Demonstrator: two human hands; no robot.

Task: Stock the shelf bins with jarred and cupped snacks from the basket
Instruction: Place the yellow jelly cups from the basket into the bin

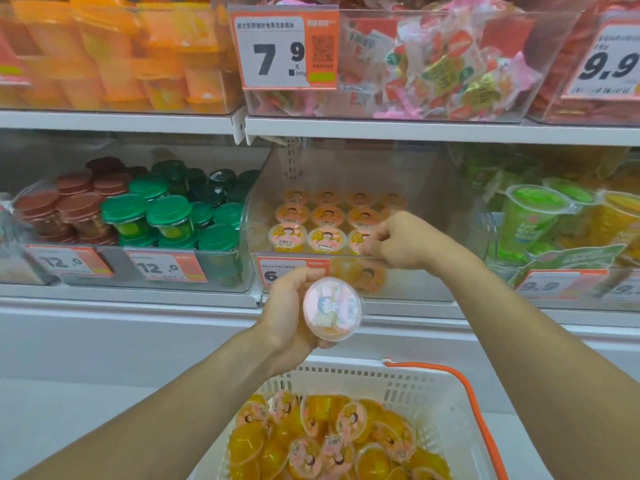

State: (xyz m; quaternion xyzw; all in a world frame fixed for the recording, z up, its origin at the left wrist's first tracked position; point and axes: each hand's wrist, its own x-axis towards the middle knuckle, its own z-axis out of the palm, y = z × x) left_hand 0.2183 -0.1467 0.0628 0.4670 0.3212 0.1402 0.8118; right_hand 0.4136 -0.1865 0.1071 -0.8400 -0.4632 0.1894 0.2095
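A jelly cup (332, 308) is gripped in the left hand (294, 306) above the white basket (433, 393); another cup (360, 240) is pinched by the right hand (398, 242) inside the clear shelf bin (415, 282), white shelving behind.

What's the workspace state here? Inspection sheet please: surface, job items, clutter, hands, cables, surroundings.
Surface: white shelf carrying clear bins.
Job's things: middle bin part filled with rows of upright cups; white basket holds a loose pile of the same cups.
Clutter: nothing seen.
Hands: left hand holds a jelly cup in front of the bin; right hand pinches a cup at the front row.
Cables: nothing seen.
Surroundings: green-lidded jars in the left bin, price tag above.
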